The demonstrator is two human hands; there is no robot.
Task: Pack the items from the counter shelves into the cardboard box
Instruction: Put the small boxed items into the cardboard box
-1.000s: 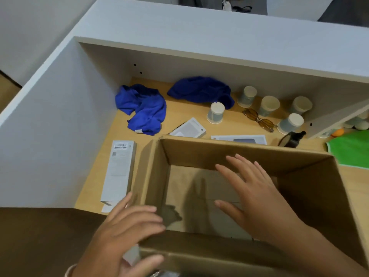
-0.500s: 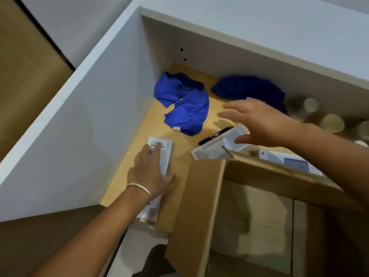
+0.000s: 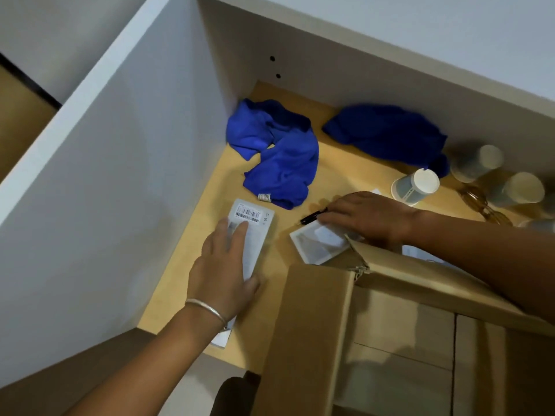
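The left hand (image 3: 223,274) rests flat, fingers straight, on the long white box (image 3: 252,235), while the right hand (image 3: 368,219) curls over the small white box (image 3: 318,243) beside the cardboard box (image 3: 312,340).

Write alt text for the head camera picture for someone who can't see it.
A person's left hand rests flat on a long white box while the right hand reaches onto a small white box, beside an open cardboard box. Behind lie two blue cloths and several cups.
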